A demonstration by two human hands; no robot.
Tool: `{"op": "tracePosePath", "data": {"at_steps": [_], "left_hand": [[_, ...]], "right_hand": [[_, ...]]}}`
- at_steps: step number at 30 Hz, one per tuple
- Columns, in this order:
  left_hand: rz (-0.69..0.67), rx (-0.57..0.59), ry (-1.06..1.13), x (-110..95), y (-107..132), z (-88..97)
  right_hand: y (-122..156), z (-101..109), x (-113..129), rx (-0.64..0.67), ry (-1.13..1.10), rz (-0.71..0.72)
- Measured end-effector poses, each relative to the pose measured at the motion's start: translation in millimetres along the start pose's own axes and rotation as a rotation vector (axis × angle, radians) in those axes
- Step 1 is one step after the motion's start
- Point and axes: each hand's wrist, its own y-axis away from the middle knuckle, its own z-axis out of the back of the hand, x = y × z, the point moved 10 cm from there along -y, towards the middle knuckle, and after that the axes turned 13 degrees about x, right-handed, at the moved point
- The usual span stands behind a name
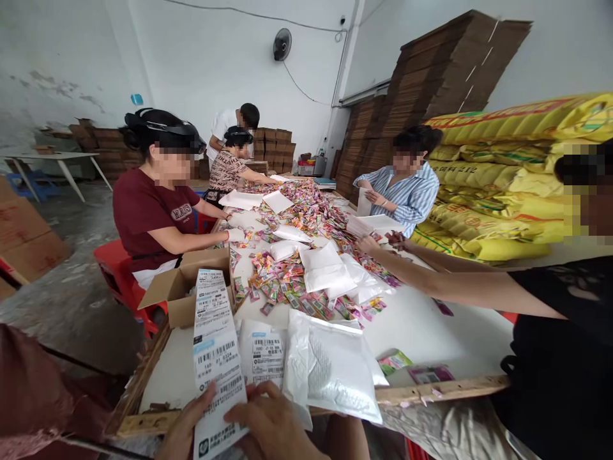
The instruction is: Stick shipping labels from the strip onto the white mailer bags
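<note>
Down at the near edge of the white surface (pixel 421 319), the left hand (pixel 184 429) and right hand (pixel 274 425) pinch a strip of shipping labels (pixel 216 358) between fingers and thumbs. Right of the strip lies a white padded mailer (pixel 335 370).

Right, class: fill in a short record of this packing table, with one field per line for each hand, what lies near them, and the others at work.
left hand: holds the label strip
right hand: on the strip's lower end, beside a white mailer bag
table: strewn with coloured sachets and an open cardboard box
others: several people seated around, sorting
</note>
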Motion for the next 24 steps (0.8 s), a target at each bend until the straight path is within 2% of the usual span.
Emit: {"op": "tracePosePath", "data": {"at_steps": [2,3,5,7,8,9,10,11,13,14,15,17,19,21,24], "left_hand": [[0.045,-0.004,0.032,3,-6,-0.8],[0.035,-0.026,0.050,1,-7,0.7],[-0.088,-0.114,0.067,-12,-6,8.9],[-0.256,-0.216,0.047,-31,1,18.5],[-0.294,-0.235,0.034,-36,4,20.6],[-0.285,-0.237,0.023,-36,5,22.0],[-0.235,-0.238,0.016,-32,4,24.3],[-0.161,-0.243,0.010,-24,2,28.2],[0.004,-0.260,-0.010,-5,-1,40.2],[0.066,-0.270,-0.027,4,-2,47.6],[0.112,-0.273,-0.043,11,-4,54.6],[0.154,-0.248,-0.078,22,-10,63.5],[0.147,-0.224,-0.127,28,-15,66.4],[0.114,-0.167,-0.171,31,-22,59.2],[0.032,-0.132,-0.242,26,-28,45.3]], "right_hand": [[1,17,16,-0.023,0.059,0.051],[1,35,20,-0.039,0.036,0.027],[5,87,11,-0.129,-0.120,-0.084],[23,148,-23,-0.379,-0.283,-0.235],[38,170,-47,-0.514,-0.302,-0.340],[53,181,-74,-0.588,-0.268,-0.458],[63,179,-100,-0.563,-0.203,-0.572],[70,166,-126,-0.461,-0.119,-0.680],[83,128,-166,-0.221,0.092,-0.836],[89,111,-176,-0.136,0.217,-0.877],[93,96,-179,-0.066,0.335,-0.883],[92,68,-173,0.101,0.483,-0.806],[89,47,-164,0.306,0.487,-0.737],[88,44,-167,0.443,0.444,-0.781],[87,59,-185,0.490,0.402,-0.922]]}}
